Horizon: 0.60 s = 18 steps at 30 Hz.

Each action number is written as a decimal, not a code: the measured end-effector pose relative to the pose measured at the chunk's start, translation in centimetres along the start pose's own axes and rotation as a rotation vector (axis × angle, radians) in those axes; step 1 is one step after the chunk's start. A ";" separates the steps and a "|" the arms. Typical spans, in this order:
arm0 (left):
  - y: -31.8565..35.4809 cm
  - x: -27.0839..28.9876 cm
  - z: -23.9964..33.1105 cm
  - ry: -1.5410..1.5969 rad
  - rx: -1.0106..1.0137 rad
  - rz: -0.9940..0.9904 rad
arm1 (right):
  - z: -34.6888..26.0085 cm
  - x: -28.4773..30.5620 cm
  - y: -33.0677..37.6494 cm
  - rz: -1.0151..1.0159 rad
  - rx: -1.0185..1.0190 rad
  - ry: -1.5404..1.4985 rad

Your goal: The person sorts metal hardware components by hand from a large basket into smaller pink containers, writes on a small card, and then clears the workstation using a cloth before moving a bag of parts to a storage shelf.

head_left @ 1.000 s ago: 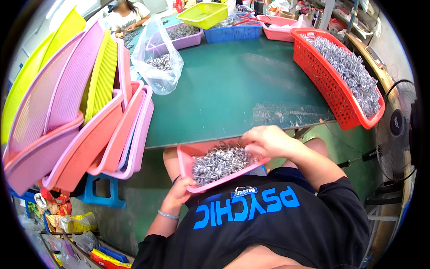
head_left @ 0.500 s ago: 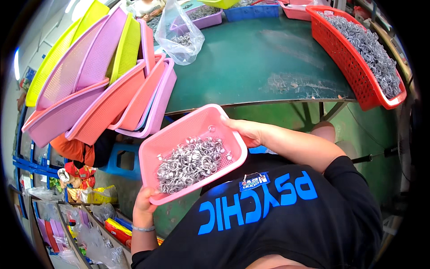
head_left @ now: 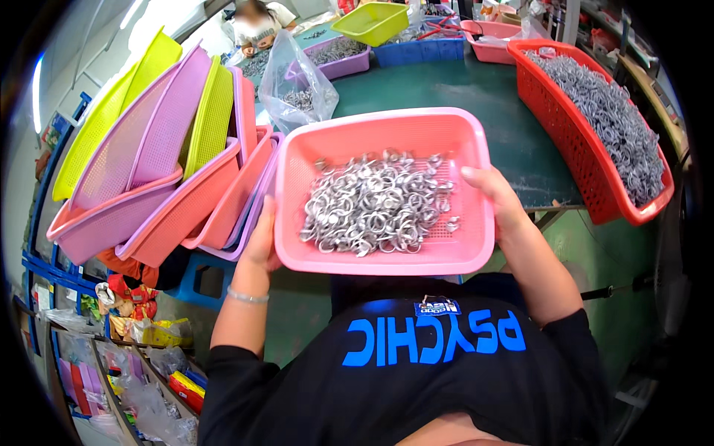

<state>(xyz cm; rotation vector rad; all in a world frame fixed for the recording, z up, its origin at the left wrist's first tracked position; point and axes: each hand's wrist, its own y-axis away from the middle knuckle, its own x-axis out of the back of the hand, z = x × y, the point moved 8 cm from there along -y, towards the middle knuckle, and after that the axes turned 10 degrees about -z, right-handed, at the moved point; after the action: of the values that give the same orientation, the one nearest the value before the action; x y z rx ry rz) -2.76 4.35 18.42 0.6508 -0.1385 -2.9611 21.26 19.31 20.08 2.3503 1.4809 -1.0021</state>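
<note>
Between my two hands I hold a pink plastic basket point(head_left: 387, 265) with fine mesh walls, roughly level at the near edge of the table. A heap of silvery metal rings point(head_left: 375, 204) lies in it, thickest in the middle, with a few loose ones at the right. My left hand point(head_left: 262, 234) grips the basket's left end, its fingers mostly hidden behind the wall. At the right end, my right hand point(head_left: 497, 197) has its thumb over the rim and its other fingers out of sight beneath.
Stacked colored baskets point(head_left: 160, 156) lean at the left, beside a clear plastic bag point(head_left: 309, 93) on the green table point(head_left: 416, 93). A red basket point(head_left: 595, 189) full of grey metal pieces stands at the right. Farther back are purple, blue and pink bins and a person point(head_left: 260, 30). A blue stool point(head_left: 201, 279) is below.
The pink basket has swung from a tilt at the left to nearly level, moving right and up over the table edge. Both hands have kept hold of it.
</note>
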 end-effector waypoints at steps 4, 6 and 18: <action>-7.8 2.8 -0.5 0.109 0.043 0.019 | -3.4 2.7 0.3 0.126 0.108 0.056; -10.4 7.9 -1.4 0.050 0.057 0.224 | -3.8 4.4 0.0 0.205 0.110 0.059; -17.9 10.3 -1.1 0.492 -0.288 0.171 | -5.6 4.5 -12.5 0.065 -0.033 -0.095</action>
<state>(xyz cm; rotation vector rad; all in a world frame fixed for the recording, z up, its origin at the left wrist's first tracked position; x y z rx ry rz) -13.12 20.71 11.15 1.2175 0.2545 -2.4988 14.24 31.36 23.88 2.2785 1.3673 -1.0498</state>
